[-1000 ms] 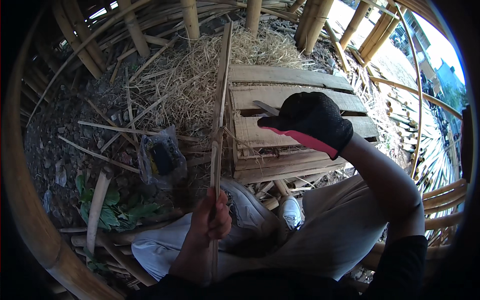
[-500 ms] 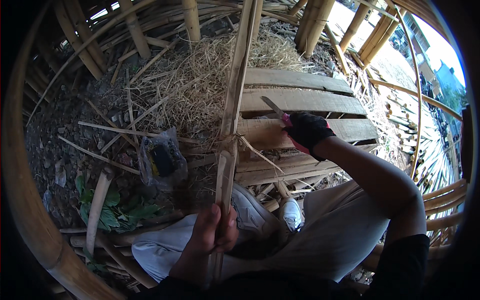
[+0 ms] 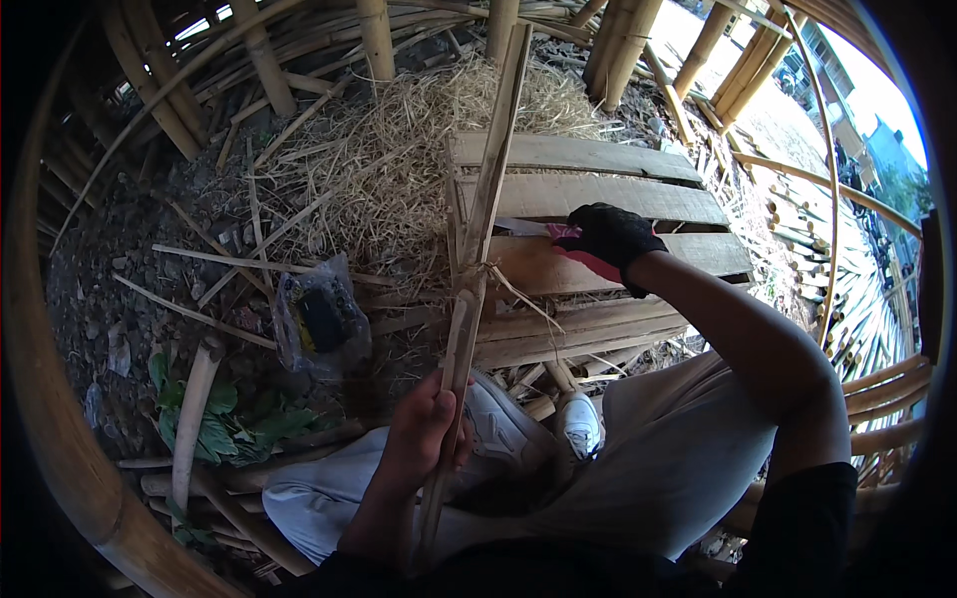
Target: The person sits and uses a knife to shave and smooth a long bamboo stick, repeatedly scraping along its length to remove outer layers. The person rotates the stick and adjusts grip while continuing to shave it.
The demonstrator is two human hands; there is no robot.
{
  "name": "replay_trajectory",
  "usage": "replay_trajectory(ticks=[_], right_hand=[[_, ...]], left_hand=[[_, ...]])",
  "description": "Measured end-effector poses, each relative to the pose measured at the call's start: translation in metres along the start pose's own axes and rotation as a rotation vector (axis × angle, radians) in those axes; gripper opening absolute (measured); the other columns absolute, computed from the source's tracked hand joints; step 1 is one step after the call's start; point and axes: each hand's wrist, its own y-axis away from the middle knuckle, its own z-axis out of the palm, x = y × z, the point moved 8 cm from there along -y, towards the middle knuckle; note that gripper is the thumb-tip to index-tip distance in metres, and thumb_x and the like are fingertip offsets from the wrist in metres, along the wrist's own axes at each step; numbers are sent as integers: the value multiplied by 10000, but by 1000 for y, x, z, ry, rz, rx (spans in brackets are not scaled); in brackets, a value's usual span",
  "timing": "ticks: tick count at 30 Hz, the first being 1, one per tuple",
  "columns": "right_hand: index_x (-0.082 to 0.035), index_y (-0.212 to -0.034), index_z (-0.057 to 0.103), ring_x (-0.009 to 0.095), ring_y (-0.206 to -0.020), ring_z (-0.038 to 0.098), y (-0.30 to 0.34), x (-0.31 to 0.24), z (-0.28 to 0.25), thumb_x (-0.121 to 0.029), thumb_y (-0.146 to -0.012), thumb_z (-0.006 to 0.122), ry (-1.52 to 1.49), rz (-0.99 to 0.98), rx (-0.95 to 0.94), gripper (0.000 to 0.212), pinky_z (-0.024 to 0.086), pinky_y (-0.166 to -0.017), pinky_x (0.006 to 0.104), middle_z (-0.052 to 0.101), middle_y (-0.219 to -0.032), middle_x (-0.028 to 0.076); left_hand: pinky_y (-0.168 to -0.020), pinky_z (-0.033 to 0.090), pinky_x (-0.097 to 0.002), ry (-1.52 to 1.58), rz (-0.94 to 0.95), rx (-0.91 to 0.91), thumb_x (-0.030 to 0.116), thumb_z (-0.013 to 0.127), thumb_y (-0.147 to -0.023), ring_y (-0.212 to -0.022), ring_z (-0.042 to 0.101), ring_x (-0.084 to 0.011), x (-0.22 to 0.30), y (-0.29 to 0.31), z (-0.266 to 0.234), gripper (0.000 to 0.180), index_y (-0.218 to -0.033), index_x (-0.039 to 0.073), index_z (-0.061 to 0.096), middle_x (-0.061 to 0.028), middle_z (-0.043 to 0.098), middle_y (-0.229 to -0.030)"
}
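Note:
My left hand (image 3: 427, 424), bare, is closed around the lower part of a long split bamboo strip (image 3: 494, 149). The strip leans up and away from me, its far end tilted to the right. Near its middle is a node, from which a thin loose sliver (image 3: 525, 299) hangs to the right. In my right hand (image 3: 610, 245), wearing a black and pink glove, is a knife (image 3: 522, 227) with a pinkish handle. Its blade points left, close to the strip's right edge above the node; whether it touches cannot be told.
A slatted wooden crate (image 3: 608, 194) stands in front of me, beneath the knife. Bamboo shavings (image 3: 399, 164) lie heaped behind it. On the ground at left are a clear plastic bag (image 3: 321, 317) with a dark object, a bamboo stub (image 3: 196, 419) and green leaves. Bamboo poles (image 3: 374, 45) stand at the back.
The knife has come left and slightly down toward the strip, its blade turning nearer level. The strip's far end has tilted right and lowered, and my left hand has moved slightly up.

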Motion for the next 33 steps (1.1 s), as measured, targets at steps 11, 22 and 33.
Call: replay_trajectory(ticks=[11, 22, 33], right_hand=[[-56, -954, 718, 356, -848, 699, -14, 9, 7, -418, -930, 631, -246, 192, -297, 374, 537, -733, 438, 714, -859, 165], [-34, -990, 648, 282, -737, 644, 7, -49, -72, -298, -1002, 530, -499, 110, 84, 290, 501, -715, 396, 666, -828, 172], [-74, -994, 701, 319, -779, 674, 10, -68, 13, -166, -921, 569, -444, -32, -265, 176, 523, -700, 394, 695, -865, 178]], left_hand=[[-441, 315, -206, 28, -69, -65, 367, 455, -1078, -502, 351, -26, -2, -4, 5, 460, -1414, 53, 427, 37, 429, -693], [-424, 271, -195, 296, -295, -94, 516, 342, -1076, -484, 306, -23, -37, -6, 0, 494, -1162, 49, 479, 45, 365, -675], [-443, 277, -226, -243, -148, 77, 385, 290, -1105, -489, 299, -26, -43, -19, 2, 387, -945, 71, 450, 61, 358, -627]])
